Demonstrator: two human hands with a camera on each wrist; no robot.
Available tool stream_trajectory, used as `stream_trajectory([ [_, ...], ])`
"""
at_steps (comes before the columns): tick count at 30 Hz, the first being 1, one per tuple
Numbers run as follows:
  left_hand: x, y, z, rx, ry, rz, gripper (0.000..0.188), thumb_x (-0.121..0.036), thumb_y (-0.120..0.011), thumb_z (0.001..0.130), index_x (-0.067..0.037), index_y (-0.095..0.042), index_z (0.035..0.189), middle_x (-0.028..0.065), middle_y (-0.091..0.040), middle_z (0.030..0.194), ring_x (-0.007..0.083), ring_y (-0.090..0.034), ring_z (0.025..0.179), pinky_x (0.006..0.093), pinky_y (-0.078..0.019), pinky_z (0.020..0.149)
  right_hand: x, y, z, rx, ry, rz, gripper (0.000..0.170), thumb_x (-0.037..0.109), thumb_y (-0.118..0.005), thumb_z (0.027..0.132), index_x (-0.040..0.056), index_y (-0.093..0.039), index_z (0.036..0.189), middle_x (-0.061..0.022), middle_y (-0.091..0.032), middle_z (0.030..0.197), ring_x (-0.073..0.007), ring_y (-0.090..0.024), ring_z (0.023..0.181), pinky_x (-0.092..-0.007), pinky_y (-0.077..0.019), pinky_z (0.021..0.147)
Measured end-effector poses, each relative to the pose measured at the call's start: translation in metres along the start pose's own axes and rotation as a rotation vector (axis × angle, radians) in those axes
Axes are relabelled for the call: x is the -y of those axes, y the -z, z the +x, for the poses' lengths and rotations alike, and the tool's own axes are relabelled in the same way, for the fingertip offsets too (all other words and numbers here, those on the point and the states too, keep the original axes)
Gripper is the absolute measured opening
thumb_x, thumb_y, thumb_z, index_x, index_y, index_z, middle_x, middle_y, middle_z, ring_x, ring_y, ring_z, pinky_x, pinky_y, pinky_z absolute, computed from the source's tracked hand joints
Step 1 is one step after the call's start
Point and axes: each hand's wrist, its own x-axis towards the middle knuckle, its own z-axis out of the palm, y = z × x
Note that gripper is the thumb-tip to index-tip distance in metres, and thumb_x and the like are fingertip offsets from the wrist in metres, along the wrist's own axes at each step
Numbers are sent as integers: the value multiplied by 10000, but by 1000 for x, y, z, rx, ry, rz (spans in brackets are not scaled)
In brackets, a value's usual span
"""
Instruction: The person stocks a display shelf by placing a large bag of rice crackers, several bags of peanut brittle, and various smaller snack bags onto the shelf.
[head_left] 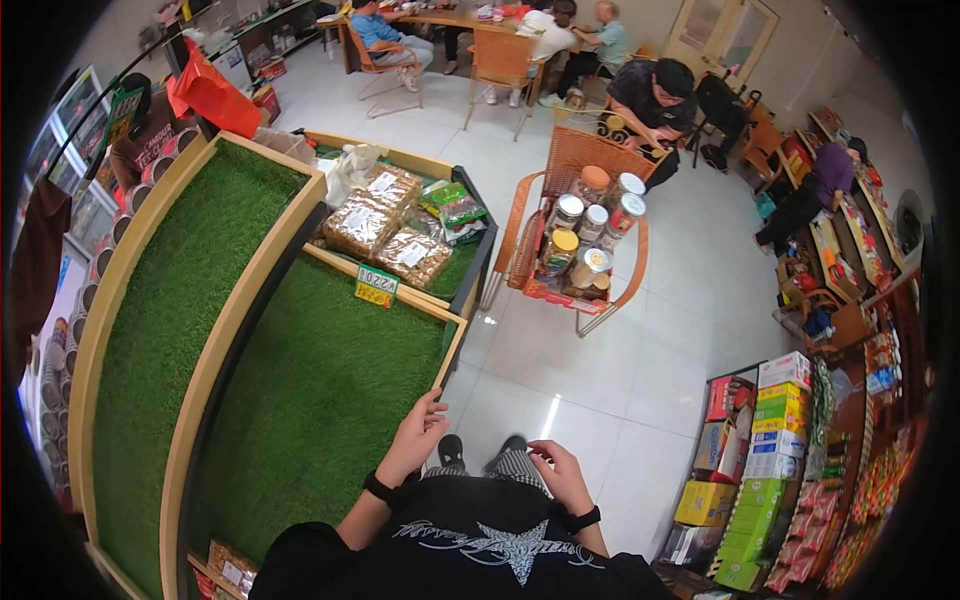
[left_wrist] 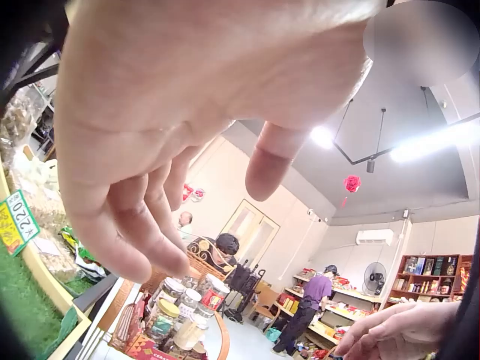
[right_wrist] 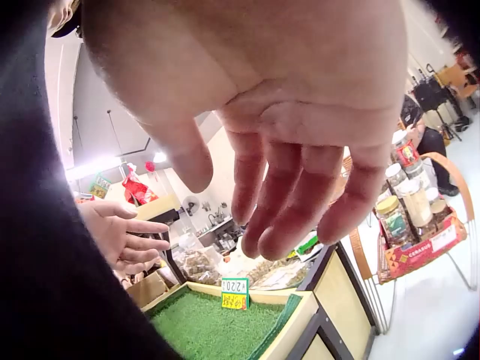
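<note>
My left hand (head_left: 416,437) hovers by the front corner of a wooden display bin lined with green turf (head_left: 330,370), its fingers loosely bent and holding nothing. Low in front of my body is my right hand (head_left: 561,475), likewise bare, with relaxed fingers. A price card (head_left: 377,286) is fixed on the bin's divider. Behind it lie clear bags of brown dried goods (head_left: 374,215) and some green packets (head_left: 453,204). Ahead stands a woven chair (head_left: 600,150) carrying a red box (right_wrist: 427,253) of lidded jars (head_left: 564,247).
A raised turf shelf (head_left: 180,260) runs along the left. Stacked cartons (head_left: 752,515) and snack racks line the right side. A person in black (head_left: 640,100) sits behind the chair, and another in purple (head_left: 828,180) stands at the far shelves. Pale floor tiles (head_left: 560,380) lie between.
</note>
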Motion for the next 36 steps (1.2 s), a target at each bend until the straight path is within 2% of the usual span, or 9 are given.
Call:
stream_trajectory([
  [2,-1,1,7,-15,69,-28,448,-81,-517,806,-11,-366,1223,120,-513,1068,161,-520,908,273,-419,799,1,4,19,61,10,-14,217,134,-533,799,18,-566,979,-97,-610,883,-178,-579,781,-277,-446,704],
  [8,-2,-8,46,-86,67,-25,372,-81,-518,810,4,-435,1162,104,-530,1040,146,-516,916,254,-416,796,5,29,94,142,136,-5,219,132,-529,798,15,-565,980,-101,-607,883,-186,-577,789,-276,-442,708],
  [10,-6,-18,65,-102,37,-27,375,-88,-523,807,1,-437,1162,103,-531,1037,151,-518,915,260,-415,801,8,45,117,146,188,-6,213,137,-535,777,10,-568,945,-124,-598,860,-228,-576,782,-308,-445,705],
  [17,-37,-58,141,-135,-80,125,410,-147,-543,798,-4,-434,1166,117,-526,1032,200,-519,931,301,-410,819,7,114,187,125,232,-35,202,121,-543,774,7,-572,938,-120,-597,851,-218,-571,747,-298,-445,690],
  [23,-44,-86,179,-203,-43,160,449,-166,-549,794,-4,-405,1187,137,-496,1070,216,-501,969,318,-408,823,-9,157,234,155,240,-35,191,114,-538,782,17,-574,943,-99,-594,831,-200,-560,728,-285,-439,681],
  [25,-46,-92,178,-247,-2,163,461,-175,-545,797,-11,-393,1200,146,-490,1075,226,-496,976,325,-406,827,-9,159,249,224,227,-63,185,93,-526,802,13,-572,962,-103,-607,871,-176,-574,790,-268,-439,701],
  [28,-52,-89,175,-296,58,181,468,-202,-535,801,-25,-389,1208,160,-479,1089,235,-490,984,326,-402,835,-5,150,269,339,247,-76,189,90,-528,798,11,-570,964,-100,-607,868,-181,-569,773,-272,-438,703],
  [32,-57,-69,179,-368,128,181,465,-207,-534,803,-14,-389,1201,169,-475,1075,251,-487,991,328,-400,840,11,125,303,454,351,-60,187,103,-540,776,22,-573,941,-104,-598,835,-214,-567,753,-292,-438,689],
  [36,-63,-40,193,-462,107,172,457,-195,-534,805,-6,-393,1196,176,-476,1062,255,-487,993,331,-397,844,35,98,338,508,399,-56,190,103,-545,771,19,-571,938,-105,-598,834,-222,-567,755,-299,-440,693],
])
